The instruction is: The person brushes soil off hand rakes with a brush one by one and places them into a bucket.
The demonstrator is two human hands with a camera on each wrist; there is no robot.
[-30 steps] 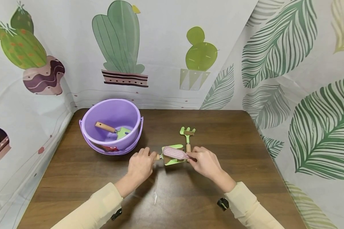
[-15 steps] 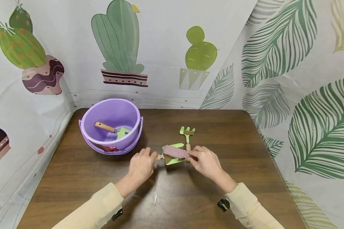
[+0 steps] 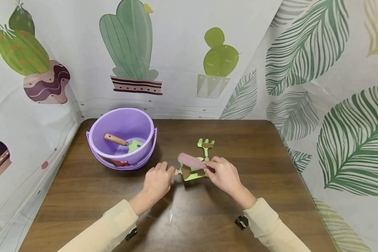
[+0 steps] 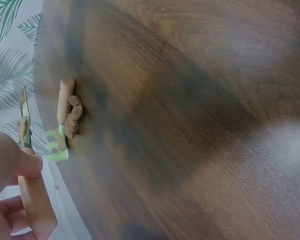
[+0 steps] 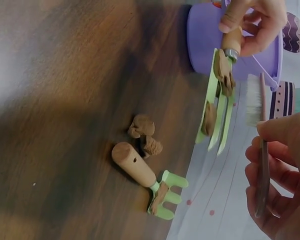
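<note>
My left hand (image 3: 157, 180) grips the wooden handle (image 4: 36, 200) of a small green garden fork (image 5: 210, 97), held above the table with its prongs to the right. Brown clay-like lumps (image 5: 224, 67) cling to the prongs. In my right hand (image 3: 223, 175), thumb and fingers pinch the handle of a pink brush (image 3: 190, 161). Its white bristles (image 5: 253, 102) face the fork, with a gap between them in the right wrist view. A green hand rake (image 3: 206, 146) with a wooden handle lies on the table beyond, with brown stuff on its head.
A purple bucket (image 3: 121, 122) stands at the table's back left, its handle lowered. Inside it lies a green shovel (image 3: 135, 146) with a wooden handle (image 3: 114, 139). Brown lumps (image 5: 142, 125) lie beside the rake. A patterned cloth (image 3: 176, 63) hangs behind the table.
The brush has tilted and shifted toward the far edge of the fork, uncovering more of the prongs. My left hand has moved slightly right with the fork.
</note>
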